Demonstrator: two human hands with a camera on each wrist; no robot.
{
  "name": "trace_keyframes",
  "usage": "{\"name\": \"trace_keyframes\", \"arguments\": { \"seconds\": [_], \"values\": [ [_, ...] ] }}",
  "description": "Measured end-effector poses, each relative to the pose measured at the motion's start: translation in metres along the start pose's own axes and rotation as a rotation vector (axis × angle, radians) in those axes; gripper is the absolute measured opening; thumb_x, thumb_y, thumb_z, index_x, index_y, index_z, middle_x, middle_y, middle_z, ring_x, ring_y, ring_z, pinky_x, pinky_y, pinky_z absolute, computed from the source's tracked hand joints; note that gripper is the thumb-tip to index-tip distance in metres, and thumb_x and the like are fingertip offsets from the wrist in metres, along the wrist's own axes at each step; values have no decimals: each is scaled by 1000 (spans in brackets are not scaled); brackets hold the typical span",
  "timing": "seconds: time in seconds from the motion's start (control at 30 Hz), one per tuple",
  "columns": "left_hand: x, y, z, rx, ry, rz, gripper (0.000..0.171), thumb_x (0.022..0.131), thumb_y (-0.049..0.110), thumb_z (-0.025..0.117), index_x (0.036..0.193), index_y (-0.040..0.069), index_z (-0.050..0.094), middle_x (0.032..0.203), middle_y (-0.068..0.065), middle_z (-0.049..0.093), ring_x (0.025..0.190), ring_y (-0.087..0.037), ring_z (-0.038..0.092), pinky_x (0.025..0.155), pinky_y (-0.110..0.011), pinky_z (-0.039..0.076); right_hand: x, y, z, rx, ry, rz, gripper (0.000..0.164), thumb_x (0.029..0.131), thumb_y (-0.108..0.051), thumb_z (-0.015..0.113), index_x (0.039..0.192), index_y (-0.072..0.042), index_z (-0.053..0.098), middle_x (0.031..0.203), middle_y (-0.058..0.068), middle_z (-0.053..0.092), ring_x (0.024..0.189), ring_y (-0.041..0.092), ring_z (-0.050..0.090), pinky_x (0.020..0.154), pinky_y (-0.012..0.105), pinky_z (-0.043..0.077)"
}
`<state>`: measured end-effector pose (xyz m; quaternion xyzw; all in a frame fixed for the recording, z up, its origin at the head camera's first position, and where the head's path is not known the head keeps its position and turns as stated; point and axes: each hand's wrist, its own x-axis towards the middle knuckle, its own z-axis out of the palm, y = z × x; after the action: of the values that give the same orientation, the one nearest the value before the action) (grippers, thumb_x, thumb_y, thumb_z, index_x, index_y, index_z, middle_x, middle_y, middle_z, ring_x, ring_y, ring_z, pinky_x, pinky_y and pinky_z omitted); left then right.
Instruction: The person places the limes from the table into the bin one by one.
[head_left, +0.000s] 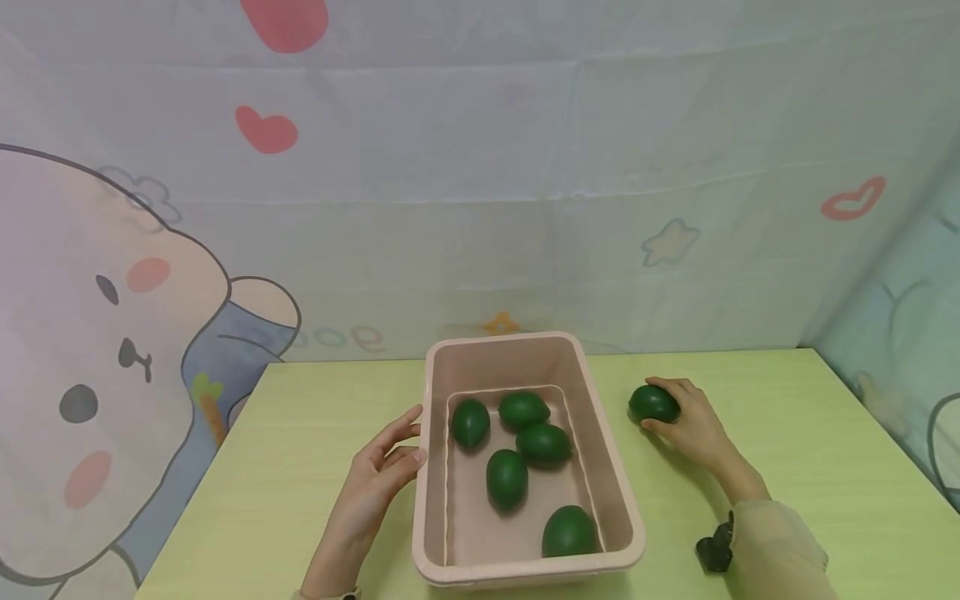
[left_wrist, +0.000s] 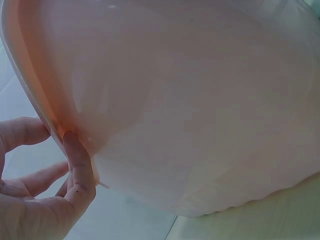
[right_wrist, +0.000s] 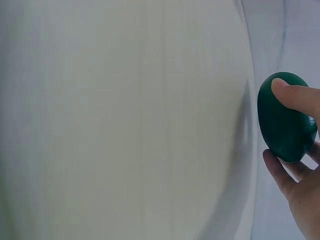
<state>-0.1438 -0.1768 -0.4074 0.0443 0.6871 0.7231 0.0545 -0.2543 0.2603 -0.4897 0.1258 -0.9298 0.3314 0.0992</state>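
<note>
A pale pink plastic bin (head_left: 432, 533) stands on the table with several dark green, egg-shaped fruits (head_left: 507, 481) lying apart or touching on its floor. My left hand (head_left: 375, 471) is at the bin's left side, its thumb and fingers bent at the rim; close up in the left wrist view, the fingertips hold the rim's lip (left_wrist: 30, 75). To the right of the bin, my right hand (head_left: 693, 423) grips another green fruit (head_left: 651, 404) between thumb and fingers. The right wrist view shows that fruit (right_wrist: 280, 125) with the thumb across it and fingertips beneath.
The light green table (head_left: 315, 417) runs back to a hanging cloth (head_left: 487, 208) printed with a cartoon animal and hearts. A black device (head_left: 715, 550) is at the right wrist. At the far right edge a dark cable-like loop (head_left: 932, 442) shows.
</note>
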Motion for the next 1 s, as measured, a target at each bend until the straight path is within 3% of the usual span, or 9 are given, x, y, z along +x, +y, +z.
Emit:
{"name": "trace_keyframes", "arguments": {
  "seconds": [0.57, 1.0],
  "values": [
    [-1, 2, 1, -19, -4, 31, 56, 92, 8, 59, 145, 10, 41, 126, -10, 47, 99, -10, 64, 91, -24, 51, 1, -17, -14, -3, 44, -68, 65, 77, -8, 78, 135, -4, 49, 126, 25, 50, 111, 45, 46, 88, 64, 43],
    [-1, 1, 2, -10, 1, 34, 56, 92, 9, 60, 145, 9, 42, 125, -9, 49, 99, -11, 64, 90, -24, 51, 3, -35, -25, -18, 124, -168, 65, 73, -4, 81, 132, -3, 52, 122, 23, 53, 108, 44, 48, 85, 62, 43]
  ]
}}
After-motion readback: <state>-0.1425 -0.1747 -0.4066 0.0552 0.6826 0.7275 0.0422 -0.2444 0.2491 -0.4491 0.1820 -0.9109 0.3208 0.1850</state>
